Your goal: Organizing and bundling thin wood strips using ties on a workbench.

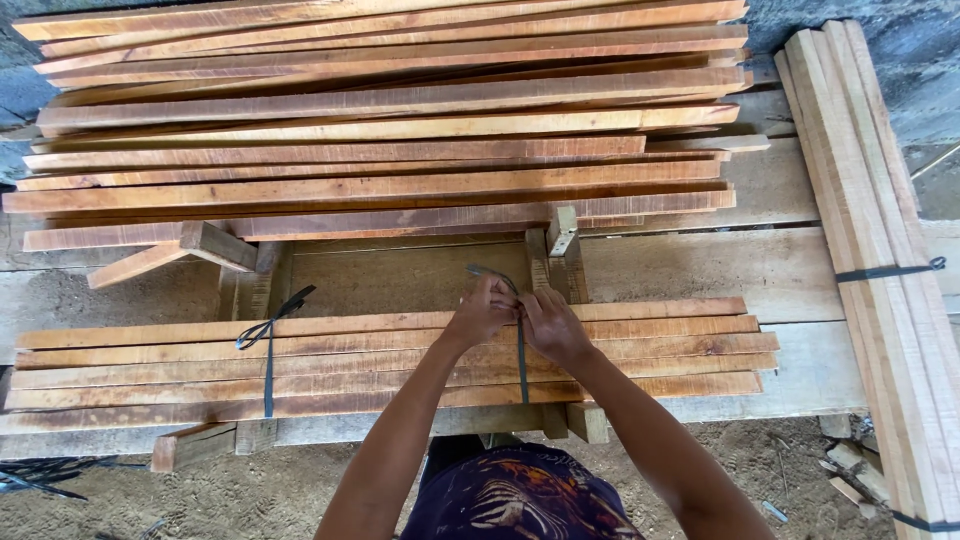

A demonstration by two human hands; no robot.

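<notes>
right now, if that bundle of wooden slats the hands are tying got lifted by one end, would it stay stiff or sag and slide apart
The bundle of slats would probably flex: the pieces look long and thin. One dark strap is knotted near the left end, while both the left hand and right hand work the second strap, so slats could likely slip there.

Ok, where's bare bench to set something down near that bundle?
Free: the board between the big slat stack and the bundle, left of both hands; also the bench before the tied bundle on the right. Crowded: around left hand, right hand and strap.
</notes>
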